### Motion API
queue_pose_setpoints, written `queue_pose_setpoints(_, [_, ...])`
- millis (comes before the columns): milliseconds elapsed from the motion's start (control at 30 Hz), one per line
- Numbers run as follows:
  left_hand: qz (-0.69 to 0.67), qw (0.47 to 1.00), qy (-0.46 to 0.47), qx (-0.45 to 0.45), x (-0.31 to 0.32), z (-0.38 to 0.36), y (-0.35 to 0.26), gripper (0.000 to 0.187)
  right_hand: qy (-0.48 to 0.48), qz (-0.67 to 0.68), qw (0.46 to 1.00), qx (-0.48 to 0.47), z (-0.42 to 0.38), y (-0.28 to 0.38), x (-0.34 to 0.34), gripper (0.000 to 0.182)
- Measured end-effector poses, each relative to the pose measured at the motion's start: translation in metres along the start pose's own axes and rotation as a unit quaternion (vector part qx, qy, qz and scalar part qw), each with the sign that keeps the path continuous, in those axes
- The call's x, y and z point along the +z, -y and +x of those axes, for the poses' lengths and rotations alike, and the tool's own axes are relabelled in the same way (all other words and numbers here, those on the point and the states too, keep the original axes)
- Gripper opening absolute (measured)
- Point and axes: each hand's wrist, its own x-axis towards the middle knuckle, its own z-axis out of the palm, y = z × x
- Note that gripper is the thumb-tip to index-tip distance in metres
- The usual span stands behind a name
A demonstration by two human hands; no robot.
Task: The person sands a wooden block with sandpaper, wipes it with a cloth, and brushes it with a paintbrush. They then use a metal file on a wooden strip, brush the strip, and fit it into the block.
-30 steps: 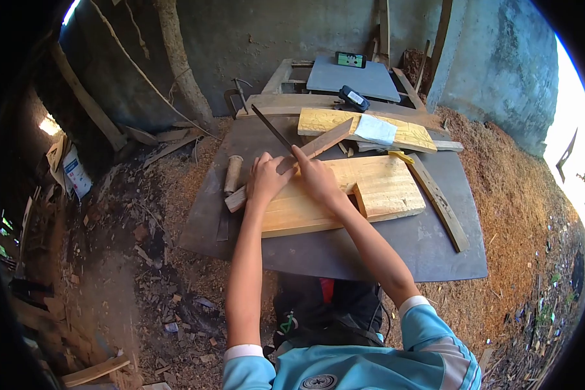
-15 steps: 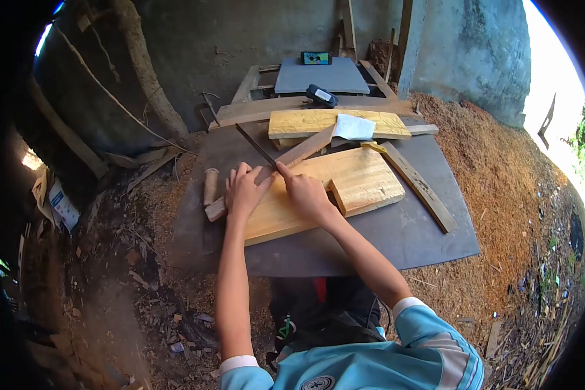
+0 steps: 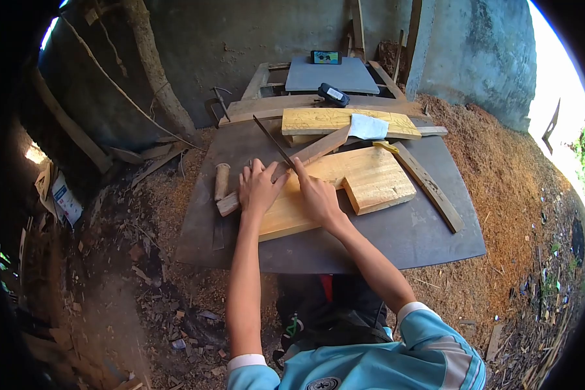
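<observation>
My right hand is closed on a long, thin dark tool that points up and to the left; whether it is a blade or a file I cannot tell. The tool crosses a narrow wooden strip, which lies slantwise over a thick pale board with a notch in its near edge. My left hand presses on the lower left part of the strip, its fingers bent around it. A wooden cylinder stands out just left of my left hand.
Behind lie a yellow board with drawn lines, a white cloth, a dark device and a phone. A slat and a yellow object are at the right of the dark tabletop. Sawdust covers the ground.
The whole view has shifted a little, so things appear further right. Both hands keep their places on the tool and the strip, with only slight movement.
</observation>
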Motion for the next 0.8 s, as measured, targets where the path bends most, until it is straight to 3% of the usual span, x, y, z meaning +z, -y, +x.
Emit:
queue_pose_setpoints(100, [0.015, 0.999, -0.017, 0.023, -0.002, -0.002, -0.004, 0.039, 0.017, -0.014, 0.999, 0.039, -0.001, 0.006, -0.008, 0.063])
queue_pose_setpoints(233, [0.027, 0.997, -0.029, 0.068, -0.01, -0.006, -0.008, 0.034, -0.166, 0.101, 0.981, -0.003, -0.002, 0.003, -0.015, 0.059])
queue_pose_setpoints(333, [0.003, 0.996, -0.013, 0.088, -0.019, -0.006, -0.01, 0.032, -0.126, 0.358, 0.924, 0.043, -0.003, -0.01, -0.027, 0.039])
queue_pose_setpoints(467, [-0.068, 0.989, 0.102, 0.084, -0.035, 0.006, -0.003, 0.03, -0.096, 0.517, 0.844, 0.104, 0.0, -0.013, -0.026, 0.033])
queue_pose_setpoints(667, [-0.258, 0.963, 0.059, 0.047, -0.016, 0.027, -0.001, 0.025, -0.058, 0.53, 0.839, 0.104, -0.003, -0.009, -0.024, 0.033])
queue_pose_setpoints(767, [-0.438, 0.899, 0.016, 0.009, -0.01, 0.033, -0.012, 0.027, -0.046, 0.547, 0.829, 0.108, -0.003, -0.007, -0.021, 0.033])
queue_pose_setpoints(800, [-0.479, 0.876, 0.056, 0.005, -0.011, 0.035, -0.012, 0.027, -0.038, 0.545, 0.831, 0.104, -0.003, -0.006, -0.021, 0.033])
